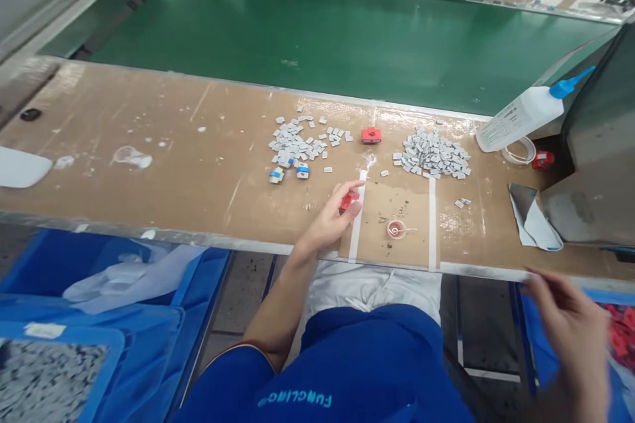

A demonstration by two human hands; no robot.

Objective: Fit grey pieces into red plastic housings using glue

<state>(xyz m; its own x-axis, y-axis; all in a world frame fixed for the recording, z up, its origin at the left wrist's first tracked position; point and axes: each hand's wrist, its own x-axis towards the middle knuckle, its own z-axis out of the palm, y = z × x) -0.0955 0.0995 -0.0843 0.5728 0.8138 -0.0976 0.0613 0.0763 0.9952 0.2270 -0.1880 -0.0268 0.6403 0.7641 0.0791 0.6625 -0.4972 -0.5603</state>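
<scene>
My left hand [330, 219] rests over the front part of the workbench, its thumb and fingers closed round a small red plastic part [349, 199]. To its right, a small round cup [395, 230] with a thin stick lying across it stands on the cardboard between two white tape strips. A second red plastic part [371, 136] sits farther back, between two heaps of small grey-white tiles, the left heap [295, 144] and the right heap [434, 154]. My right hand [570, 330] is off the bench's front edge, near a blue bin of red parts [620, 337]; motion blurs its fingers.
A white bottle with a blue nozzle [520, 117] leans at the right, beside a tape roll [518, 151] and a metal box [590, 139]. Behind the bench runs a green conveyor belt [297, 26]. Blue bins [149, 344] stand below left. A person's hand shows at the far right.
</scene>
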